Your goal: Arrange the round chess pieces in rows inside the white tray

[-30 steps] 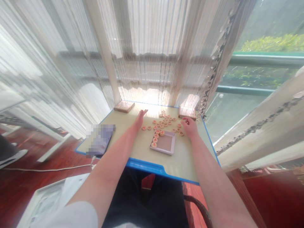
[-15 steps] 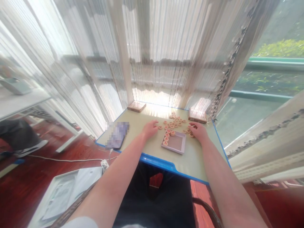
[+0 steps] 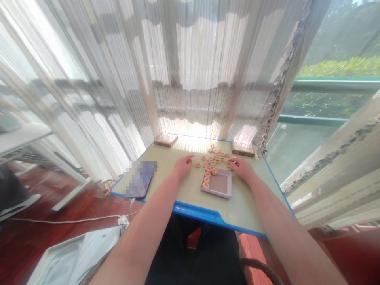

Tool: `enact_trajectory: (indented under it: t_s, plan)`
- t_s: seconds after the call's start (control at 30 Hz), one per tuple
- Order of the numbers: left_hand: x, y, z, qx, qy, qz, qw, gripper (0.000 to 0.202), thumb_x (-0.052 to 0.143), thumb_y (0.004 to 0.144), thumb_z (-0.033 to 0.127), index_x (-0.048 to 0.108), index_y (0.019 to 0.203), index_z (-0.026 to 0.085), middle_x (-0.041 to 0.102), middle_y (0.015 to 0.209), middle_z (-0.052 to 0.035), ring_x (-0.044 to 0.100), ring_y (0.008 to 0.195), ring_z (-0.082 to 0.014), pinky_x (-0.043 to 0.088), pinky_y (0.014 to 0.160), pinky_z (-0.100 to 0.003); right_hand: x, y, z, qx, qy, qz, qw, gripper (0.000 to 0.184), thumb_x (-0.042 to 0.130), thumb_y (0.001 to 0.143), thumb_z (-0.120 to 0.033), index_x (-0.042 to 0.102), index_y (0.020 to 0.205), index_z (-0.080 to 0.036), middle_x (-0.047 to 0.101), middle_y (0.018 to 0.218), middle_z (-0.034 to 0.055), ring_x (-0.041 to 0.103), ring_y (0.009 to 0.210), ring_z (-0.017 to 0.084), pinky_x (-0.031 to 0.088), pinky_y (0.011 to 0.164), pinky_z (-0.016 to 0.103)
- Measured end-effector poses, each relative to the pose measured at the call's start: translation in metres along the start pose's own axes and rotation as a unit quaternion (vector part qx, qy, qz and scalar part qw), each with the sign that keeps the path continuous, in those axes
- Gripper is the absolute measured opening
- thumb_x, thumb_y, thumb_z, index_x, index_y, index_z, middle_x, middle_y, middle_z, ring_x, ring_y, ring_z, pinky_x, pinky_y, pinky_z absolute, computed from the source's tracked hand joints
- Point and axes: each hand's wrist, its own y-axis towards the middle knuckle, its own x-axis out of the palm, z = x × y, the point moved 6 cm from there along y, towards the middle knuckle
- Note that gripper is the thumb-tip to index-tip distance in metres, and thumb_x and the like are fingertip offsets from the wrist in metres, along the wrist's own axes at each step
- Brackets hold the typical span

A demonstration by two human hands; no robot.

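Observation:
A small pale lilac box tray rests on the table in front of me. Along its left side and at its top left corner stand several round xiangqi pieces with red characters. Beyond the tray lies a loose scatter of more wooden xiangqi pieces. My left hand is left of the scatter, fingers reaching forward and thumb apart, holding nothing that I can see. At the right edge of the scatter, my right hand has its fingers curved and apart over a piece; whether they touch it is unclear.
A flat brown box sits at the table's far left corner, another brown box at the far right. On the left is a phone-like slab, partly pixelated, with a cable near it. Sheer curtains hang behind the blue-edged table.
My right hand has moved left, closer to the loose pieces, and pieces that were beside its fingers have shifted. My left hand stays near the scatter's left side. The view has tilted slightly.

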Motion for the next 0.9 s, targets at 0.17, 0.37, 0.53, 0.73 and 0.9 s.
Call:
enact_trajectory:
  t_s: [0.17, 0.37, 0.53, 0.73, 0.9]
  plan:
    - [0.001, 0.001, -0.004, -0.01, -0.024, -0.011, 1.0, 0.055, 0.046, 0.069, 0.004, 0.06, 0.121, 0.019, 0.065, 0.117, -0.0026, 0.06, 0.104, -0.0187, 0.042, 0.097, -0.03, 0.003, 0.001, -0.005, -0.036, -0.041, -0.013, 0.998, 0.029, 0.048, 0.078, -0.024, 0.07, 0.095, -0.019, 0.066, 0.098, 0.0064, 0.058, 0.077, 0.016, 0.045, 0.076, 0.031]
    - [-0.001, 0.003, -0.003, -0.024, 0.027, 0.038, 0.999, 0.043, 0.049, 0.071, 0.007, 0.065, 0.109, 0.017, 0.065, 0.114, -0.007, 0.06, 0.101, -0.0205, 0.044, 0.094, -0.032, 0.005, 0.003, -0.007, -0.059, -0.043, -0.011, 0.997, 0.027, 0.049, 0.078, -0.024, 0.071, 0.093, -0.02, 0.067, 0.102, 0.0071, 0.059, 0.091, 0.02, 0.044, 0.083, 0.033]
    - [-0.006, 0.0, -0.001, -0.021, 0.076, 0.066, 0.995, 0.029, 0.055, 0.073, 0.017, 0.068, 0.098, 0.016, 0.068, 0.101, -0.0091, 0.061, 0.095, -0.0226, 0.045, 0.089, -0.032, -0.006, 0.005, 0.001, 0.014, -0.044, 0.046, 0.998, 0.032, 0.044, 0.076, -0.014, 0.07, 0.094, -0.018, 0.068, 0.101, 0.0075, 0.06, 0.094, 0.02, 0.044, 0.084, 0.032]
    - [-0.002, -0.004, 0.003, 0.003, 0.09, 0.039, 0.995, 0.029, 0.053, 0.077, 0.027, 0.07, 0.099, 0.019, 0.07, 0.099, -0.0081, 0.063, 0.091, -0.0248, 0.046, 0.086, -0.034, -0.018, 0.005, 0.008, 0.063, -0.071, 0.067, 0.993, 0.027, 0.046, 0.076, -0.019, 0.07, 0.087, -0.018, 0.07, 0.09, 0.0086, 0.061, 0.082, 0.022, 0.045, 0.076, 0.033]
    - [0.003, -0.002, 0.007, 0.024, 0.105, 0.007, 0.994, 0.033, 0.048, 0.078, 0.016, 0.069, 0.103, 0.019, 0.07, 0.104, -0.0061, 0.063, 0.094, -0.0222, 0.046, 0.089, -0.031, -0.008, 0.001, 0.0, 0.032, -0.081, 0.028, 0.996, 0.024, 0.055, 0.073, -0.022, 0.07, 0.091, -0.02, 0.069, 0.087, 0.0057, 0.06, 0.079, 0.019, 0.044, 0.077, 0.03]
